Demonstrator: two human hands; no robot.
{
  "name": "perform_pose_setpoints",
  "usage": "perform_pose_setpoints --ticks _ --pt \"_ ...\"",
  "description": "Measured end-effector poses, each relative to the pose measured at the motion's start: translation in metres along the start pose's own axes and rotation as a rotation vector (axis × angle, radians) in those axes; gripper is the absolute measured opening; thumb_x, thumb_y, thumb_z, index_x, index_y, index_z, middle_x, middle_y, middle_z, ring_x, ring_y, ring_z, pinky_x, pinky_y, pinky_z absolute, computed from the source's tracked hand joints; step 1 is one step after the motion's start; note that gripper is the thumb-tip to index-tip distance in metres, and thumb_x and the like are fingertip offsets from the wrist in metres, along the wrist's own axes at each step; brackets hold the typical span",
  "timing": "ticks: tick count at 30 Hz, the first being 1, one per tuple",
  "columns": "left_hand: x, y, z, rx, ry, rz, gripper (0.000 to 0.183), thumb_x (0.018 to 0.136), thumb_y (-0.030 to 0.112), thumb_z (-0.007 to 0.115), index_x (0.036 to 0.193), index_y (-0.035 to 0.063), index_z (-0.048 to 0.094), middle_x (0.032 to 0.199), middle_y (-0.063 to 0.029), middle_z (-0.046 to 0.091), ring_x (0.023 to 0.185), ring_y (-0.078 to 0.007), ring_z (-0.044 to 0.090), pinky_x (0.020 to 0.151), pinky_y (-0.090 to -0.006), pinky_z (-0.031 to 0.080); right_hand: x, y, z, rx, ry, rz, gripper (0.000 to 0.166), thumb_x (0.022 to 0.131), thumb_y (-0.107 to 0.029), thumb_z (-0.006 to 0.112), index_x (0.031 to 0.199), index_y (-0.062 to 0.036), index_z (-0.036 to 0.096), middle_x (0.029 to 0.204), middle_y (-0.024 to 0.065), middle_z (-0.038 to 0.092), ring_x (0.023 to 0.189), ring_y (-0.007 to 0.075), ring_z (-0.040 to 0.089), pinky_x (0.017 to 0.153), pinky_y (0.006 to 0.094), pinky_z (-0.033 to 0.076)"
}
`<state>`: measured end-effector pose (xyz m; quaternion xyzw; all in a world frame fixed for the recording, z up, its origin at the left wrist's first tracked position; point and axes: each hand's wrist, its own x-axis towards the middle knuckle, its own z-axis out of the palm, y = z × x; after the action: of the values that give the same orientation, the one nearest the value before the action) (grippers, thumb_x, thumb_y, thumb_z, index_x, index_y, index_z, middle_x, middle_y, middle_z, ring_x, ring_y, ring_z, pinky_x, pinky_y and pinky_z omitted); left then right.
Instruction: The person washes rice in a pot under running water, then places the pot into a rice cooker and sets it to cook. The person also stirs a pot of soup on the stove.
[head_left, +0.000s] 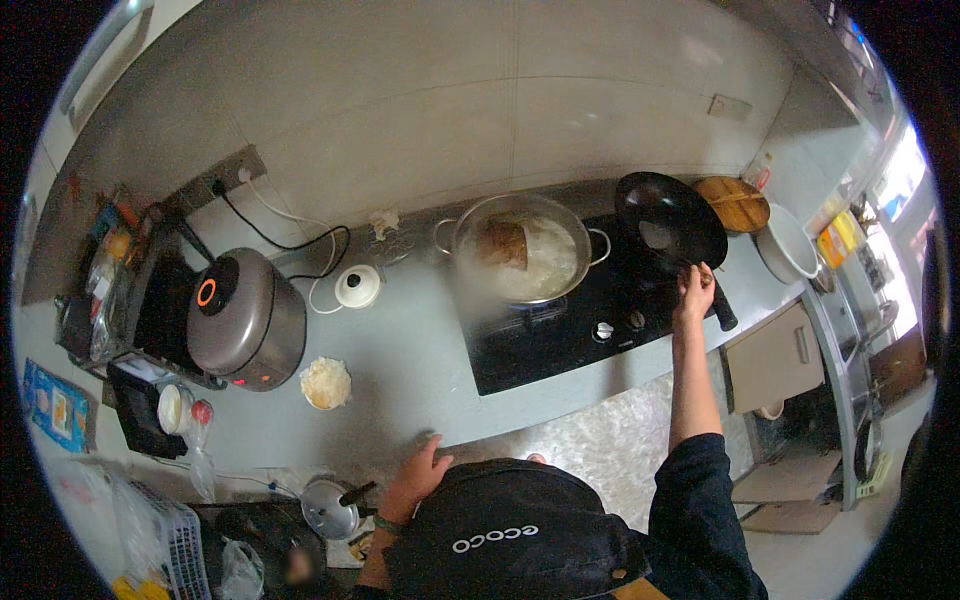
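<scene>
My right hand is at the near rim of a black wok on the right of the black hob. Its fingers are closed around what looks like a slim utensil with a brown end, largely hidden by the hand. The wok's black handle sticks out just right of my wrist. On the hob's left side stands a wide two-handled pot with pale, cloudy contents and a brown patch; steam blurs its near left side. My left hand is by the counter's front edge, fingers apart, holding nothing.
A grey electric cooker, a white lidded pot and a bowl of rice stand on the counter's left. Past the wok are a round wooden lid and a white basin. Power cords run along the wall.
</scene>
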<state>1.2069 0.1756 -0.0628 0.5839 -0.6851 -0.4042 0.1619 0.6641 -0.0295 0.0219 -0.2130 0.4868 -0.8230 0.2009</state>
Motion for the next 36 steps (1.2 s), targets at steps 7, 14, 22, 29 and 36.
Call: perform_pose_setpoints --ticks 7,14,22,29,36 --pt "-0.012 0.026 -0.023 0.006 -0.064 -0.128 0.052 0.083 0.028 0.054 0.125 0.001 0.04 0.108 -0.0258 0.054 0.096 -0.0386 0.054 0.085 -0.0416 0.043 -0.054 -0.083 0.01 0.076 -0.14 -0.008 0.029 0.087 -0.006 0.051 0.115 -0.006 0.046 0.107 0.0112 0.054 0.095 0.0226 0.057 0.077 0.0316 0.05" --pt "0.003 0.023 -0.017 -0.004 -0.132 -0.159 0.052 0.082 0.03 0.053 0.125 0.005 0.04 0.11 -0.0249 0.054 0.098 -0.0405 0.054 0.084 -0.0441 0.043 -0.106 -0.161 0.038 -0.026 -0.429 0.052 0.03 0.087 -0.008 0.052 0.116 -0.0063 0.045 0.112 0.0122 0.052 0.098 0.0243 0.056 0.082 0.0355 0.049" --pt "0.01 0.025 -0.02 0.042 -0.172 -0.13 0.052 0.082 0.032 0.053 0.125 0.0051 0.04 0.107 -0.0261 0.055 0.096 -0.0421 0.054 0.083 -0.0453 0.043 -0.133 -0.161 0.074 -0.374 -0.752 0.1 0.025 0.085 -0.001 0.05 0.11 -0.0064 0.049 0.114 0.0065 0.053 0.095 0.0165 0.056 0.08 0.0295 0.049" --pt "0.005 0.019 -0.024 0.082 -0.138 -0.121 0.053 0.082 0.031 0.053 0.126 0.004 0.039 0.108 -0.0267 0.054 0.097 -0.0424 0.053 0.084 -0.0458 0.043 -0.125 -0.122 0.087 -0.619 -0.864 -0.067 0.027 0.078 -0.001 0.057 0.105 -0.0071 0.053 0.08 -0.0038 0.05 0.073 0.0042 0.045 0.065 0.0192 0.04" --pt "-0.003 0.011 -0.024 0.026 -0.082 -0.097 0.054 0.082 0.031 0.052 0.126 0.0031 0.038 0.108 -0.0279 0.053 0.097 -0.0432 0.053 0.084 -0.0464 0.043 -0.124 -0.096 0.091 -0.352 -0.734 0.19 0.026 0.081 -0.001 0.054 0.106 -0.0059 0.052 0.093 0.0035 0.056 0.08 0.0109 0.055 0.07 0.0231 0.048"
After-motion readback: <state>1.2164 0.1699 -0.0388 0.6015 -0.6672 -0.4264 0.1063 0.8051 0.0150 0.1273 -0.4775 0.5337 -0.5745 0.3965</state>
